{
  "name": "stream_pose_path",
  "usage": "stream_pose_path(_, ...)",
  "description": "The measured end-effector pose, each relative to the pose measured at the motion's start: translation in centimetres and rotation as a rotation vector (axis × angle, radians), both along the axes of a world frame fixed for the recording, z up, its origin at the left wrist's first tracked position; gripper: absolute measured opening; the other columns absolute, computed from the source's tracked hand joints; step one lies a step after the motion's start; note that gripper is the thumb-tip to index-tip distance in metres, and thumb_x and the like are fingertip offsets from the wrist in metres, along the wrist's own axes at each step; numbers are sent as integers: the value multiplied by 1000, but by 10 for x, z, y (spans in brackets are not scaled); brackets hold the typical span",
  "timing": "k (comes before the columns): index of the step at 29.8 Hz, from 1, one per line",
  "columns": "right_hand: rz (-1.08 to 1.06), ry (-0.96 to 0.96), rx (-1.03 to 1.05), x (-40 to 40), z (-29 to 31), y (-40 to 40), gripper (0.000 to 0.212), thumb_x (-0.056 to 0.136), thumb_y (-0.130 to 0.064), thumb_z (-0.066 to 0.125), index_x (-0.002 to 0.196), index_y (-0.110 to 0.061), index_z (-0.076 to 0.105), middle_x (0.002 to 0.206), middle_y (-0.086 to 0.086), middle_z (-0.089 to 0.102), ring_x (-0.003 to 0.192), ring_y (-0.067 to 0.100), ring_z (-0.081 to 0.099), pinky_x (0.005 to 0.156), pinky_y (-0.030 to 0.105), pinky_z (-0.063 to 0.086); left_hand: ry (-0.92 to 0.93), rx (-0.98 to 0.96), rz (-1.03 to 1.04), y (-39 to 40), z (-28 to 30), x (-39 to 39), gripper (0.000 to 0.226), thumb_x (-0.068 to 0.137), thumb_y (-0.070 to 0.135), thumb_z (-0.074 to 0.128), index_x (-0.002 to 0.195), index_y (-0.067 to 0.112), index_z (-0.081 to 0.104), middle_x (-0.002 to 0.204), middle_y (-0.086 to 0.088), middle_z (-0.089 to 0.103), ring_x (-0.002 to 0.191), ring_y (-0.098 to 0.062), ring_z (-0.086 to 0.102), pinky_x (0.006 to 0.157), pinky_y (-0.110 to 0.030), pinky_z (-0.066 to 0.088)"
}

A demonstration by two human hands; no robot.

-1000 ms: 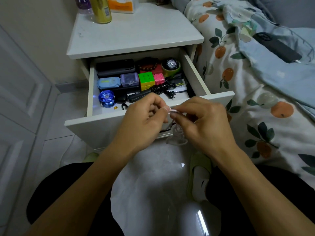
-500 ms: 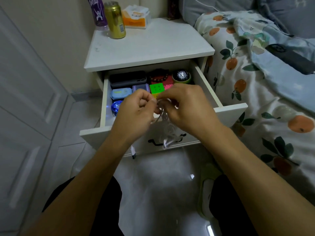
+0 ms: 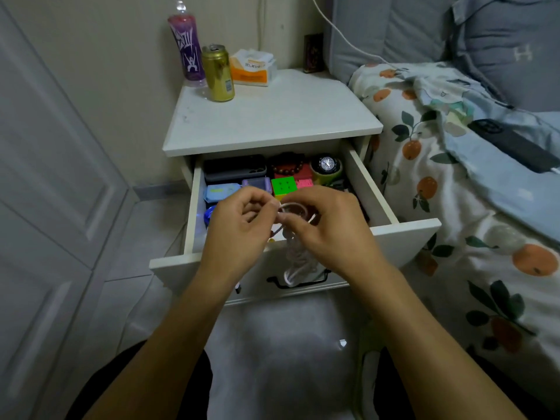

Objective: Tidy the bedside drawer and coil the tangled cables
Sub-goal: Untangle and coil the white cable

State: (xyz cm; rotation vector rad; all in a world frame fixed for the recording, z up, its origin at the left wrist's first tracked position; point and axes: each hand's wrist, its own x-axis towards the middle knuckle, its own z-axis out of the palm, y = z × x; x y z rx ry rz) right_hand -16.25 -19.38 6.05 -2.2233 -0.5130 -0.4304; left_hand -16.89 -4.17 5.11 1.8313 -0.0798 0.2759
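Note:
The white bedside drawer (image 3: 403,237) stands pulled open below the nightstand top. Over its front half both hands work a thin white cable (image 3: 295,262). My left hand (image 3: 239,228) pinches the cable between thumb and fingertips. My right hand (image 3: 330,228) grips it too, with a small loop showing between the two hands. A bunched length of cable hangs down in front of the drawer's black handle (image 3: 274,281). Inside the drawer lie a green cube (image 3: 283,185), a pink cube (image 3: 304,183), a dark case (image 3: 235,168), a bead bracelet (image 3: 288,167) and a watch (image 3: 326,165).
On the nightstand top (image 3: 272,122) stand a purple bottle (image 3: 188,50), a gold can (image 3: 217,73) and a tissue pack (image 3: 253,68). A bed with a fruit-print cover (image 3: 454,207) lies on the right, a black phone (image 3: 515,145) on it. White cupboard doors (image 3: 45,177) are on the left.
Both hands rose from in front of the drawer to above its front half, carrying the white cable. A loop now shows between them. The view tilted up.

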Motion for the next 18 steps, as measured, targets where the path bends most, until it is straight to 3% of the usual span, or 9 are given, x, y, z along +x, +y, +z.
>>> stream_pose_path(3,-17,-27,116,0,0,2,7,85,-18,71,84,-17,78,70,-8,70,69,4,62,62,28,50,6,-32,-9,4,1,-6,6,94,13,63,90,15,68,81,3,72,78,-12,71,62,-20,56)
stream_pose_path(10,-64,2,363,-10,-2,7,10,86,-11,71,90,-15,79,81,-6,74,77,4,68,71,27,56,145,-321,-7,-1,10,-10,7,95,12,61,91,10,67,83,-5,75,79,-21,75,64,-25,59)
stream_pose_path(12,-33,-21,335,-12,0,5,10,87,-9,71,91,-12,79,82,-2,74,76,8,68,70,32,55,205,-408,-8,-1,11,-10,7,94,10,61,92,7,66,84,-9,76,78,-25,75,63,-26,58)
stream_pose_path(15,64,-160,125,-13,1,1,10,86,-5,72,94,-5,78,81,6,74,73,17,67,67,36,53,318,-529,7,1,11,-9,8,94,7,58,90,6,65,84,-12,76,78,-29,75,64,-30,59)
stream_pose_path(18,77,-189,122,-13,-1,-4,10,85,-4,72,93,-3,78,79,7,73,71,18,66,65,37,51,355,-517,-10,3,10,-9,9,94,7,58,89,5,65,86,-12,76,79,-29,75,63,-30,59)
